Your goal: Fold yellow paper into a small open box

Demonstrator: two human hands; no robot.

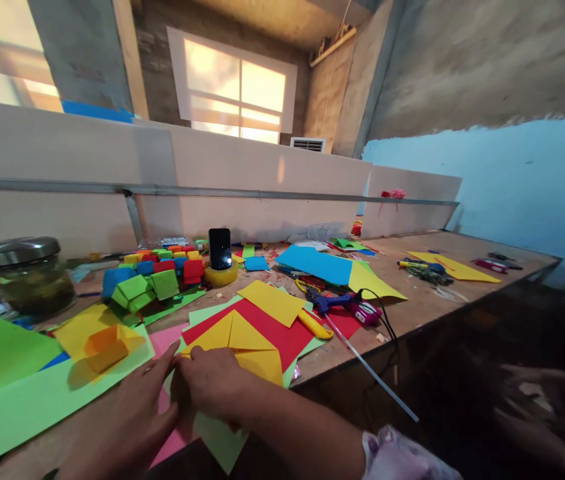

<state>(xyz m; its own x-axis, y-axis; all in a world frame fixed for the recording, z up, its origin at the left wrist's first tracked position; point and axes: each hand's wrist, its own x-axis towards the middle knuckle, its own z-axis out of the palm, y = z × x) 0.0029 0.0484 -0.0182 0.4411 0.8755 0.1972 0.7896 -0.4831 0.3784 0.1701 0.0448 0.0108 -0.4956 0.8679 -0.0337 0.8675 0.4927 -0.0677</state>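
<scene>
A yellow sheet of paper (247, 343) with folded flaps and creases lies on stacked red and green sheets near the table's front edge. My right hand (215, 380) is closed, its curled fingers pressing on the left corner of that yellow paper. Beside it, my left hand (137, 407) reaches to the same corner, index finger stretched out and thumb apart from it; its fingertips almost meet the right hand. The paper's left corner is partly hidden under my fingers. Just behind lie a flat yellow sheet (272, 302) and a yellow cutter knife (315, 325).
Left are an orange paper box (106, 348), green sheets (7, 353), colourful paper cubes (149, 287) and a lidded glass jar (27, 280). A phone (220, 249) stands in a yellow ring. Right are a blue glue gun (329, 302), its cable and a clear glue stick (372, 370). Another person's hand (537, 400) shows at far right.
</scene>
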